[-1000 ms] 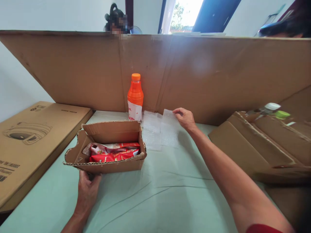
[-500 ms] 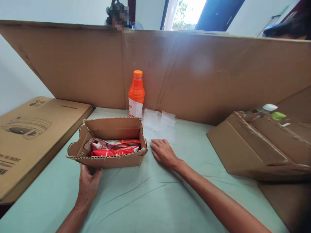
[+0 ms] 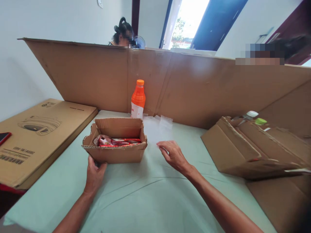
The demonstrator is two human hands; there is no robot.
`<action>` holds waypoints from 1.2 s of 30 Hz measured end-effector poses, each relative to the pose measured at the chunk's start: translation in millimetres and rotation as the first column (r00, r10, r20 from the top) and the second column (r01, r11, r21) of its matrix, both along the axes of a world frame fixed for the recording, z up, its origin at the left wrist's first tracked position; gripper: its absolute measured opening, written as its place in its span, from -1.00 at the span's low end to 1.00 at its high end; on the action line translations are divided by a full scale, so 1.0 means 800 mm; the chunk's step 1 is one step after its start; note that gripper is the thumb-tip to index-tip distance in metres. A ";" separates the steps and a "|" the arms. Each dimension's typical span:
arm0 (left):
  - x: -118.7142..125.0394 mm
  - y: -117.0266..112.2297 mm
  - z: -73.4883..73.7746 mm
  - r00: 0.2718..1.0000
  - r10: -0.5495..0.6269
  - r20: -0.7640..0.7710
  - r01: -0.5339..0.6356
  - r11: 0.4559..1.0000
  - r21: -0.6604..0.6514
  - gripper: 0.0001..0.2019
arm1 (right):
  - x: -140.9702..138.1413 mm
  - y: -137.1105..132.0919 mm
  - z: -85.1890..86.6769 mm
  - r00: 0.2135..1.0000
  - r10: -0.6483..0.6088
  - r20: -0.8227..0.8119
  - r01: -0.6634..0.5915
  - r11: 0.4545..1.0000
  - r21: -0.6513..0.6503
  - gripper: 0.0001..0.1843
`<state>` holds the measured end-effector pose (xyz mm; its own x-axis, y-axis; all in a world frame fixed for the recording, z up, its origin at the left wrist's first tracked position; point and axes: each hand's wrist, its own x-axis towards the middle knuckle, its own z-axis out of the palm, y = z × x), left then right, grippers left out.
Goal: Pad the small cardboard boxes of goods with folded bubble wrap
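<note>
My left hand [image 3: 95, 173] is closed on the lower left front corner of a small open cardboard box [image 3: 116, 155]; its fingers are partly hidden by the box. Red and white packets [image 3: 119, 141] lie inside the box. To the right, my right hand [image 3: 172, 154] has thumb and fingertips drawn together at the near edge of a clear plastic bag [image 3: 157, 127], which lies on the pale green cloth. The bag's outline by the fingertips is faint. Behind the box stands an orange bottle [image 3: 138, 98] with a white label.
A flat printed carton [image 3: 51, 129] lies at left, with a red-edged phone [image 3: 4, 137] on it. Divided cardboard boxes [image 3: 230, 145] holding bottles stand at right. A tall cardboard panel [image 3: 206, 87] closes off the back; two people's heads show above it.
My right hand has gone from lying flat to a raised pinch at the bag's edge. My left hand stays at the box corner. The view has shifted, with more showing above the panel.
</note>
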<state>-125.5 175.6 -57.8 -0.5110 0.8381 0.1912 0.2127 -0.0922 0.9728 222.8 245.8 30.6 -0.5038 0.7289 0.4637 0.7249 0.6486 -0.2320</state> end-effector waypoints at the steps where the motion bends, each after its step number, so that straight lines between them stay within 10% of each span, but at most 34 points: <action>1: -0.001 -0.001 0.004 1.000 0.005 -0.020 -0.004 1.000 0.015 -0.41 | 0.003 -0.017 0.004 1.000 0.024 -0.014 -0.024 1.000 -0.018 -0.77; 8: 0.021 -0.090 0.055 0.928 0.149 -0.340 -0.103 0.983 0.151 -0.24 | 0.017 -0.145 0.004 0.994 0.081 -0.080 -0.103 0.940 -0.325 -0.79; 14: 0.113 -0.176 0.061 0.768 -0.480 -0.425 0.493 0.866 -0.088 -0.28 | -0.002 -0.201 -0.015 0.973 0.032 -0.229 -0.171 0.766 -0.619 -0.78; 18: 0.154 -0.174 0.044 0.711 -0.645 -0.279 0.593 0.764 -0.253 -0.25 | -0.017 -0.201 -0.032 0.947 -0.027 -0.320 -0.207 0.712 -0.671 -0.73; 25: 0.168 -0.138 0.039 0.731 -0.612 -0.304 0.460 0.769 -0.443 -0.33 | -0.006 -0.228 -0.048 0.925 -0.158 -0.346 0.105 0.980 -0.169 -0.79; 33: 0.170 -0.127 0.041 0.663 -0.628 -0.407 0.406 0.758 -0.510 -0.33 | -0.012 -0.261 -0.058 1.000 -0.004 -0.014 0.002 0.994 -0.112 -0.67; 36: 0.167 -0.130 0.041 0.676 -0.554 -0.487 0.415 0.831 -0.370 -0.35 | -0.013 -0.247 -0.070 0.997 0.008 0.081 0.001 0.993 -0.116 -0.69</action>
<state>8.4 71.7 -25.1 0.1188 0.9888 0.0901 0.6981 -0.1477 0.7006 212.7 47.9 -25.4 -0.5391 0.7733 0.3336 0.7423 0.6234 -0.2456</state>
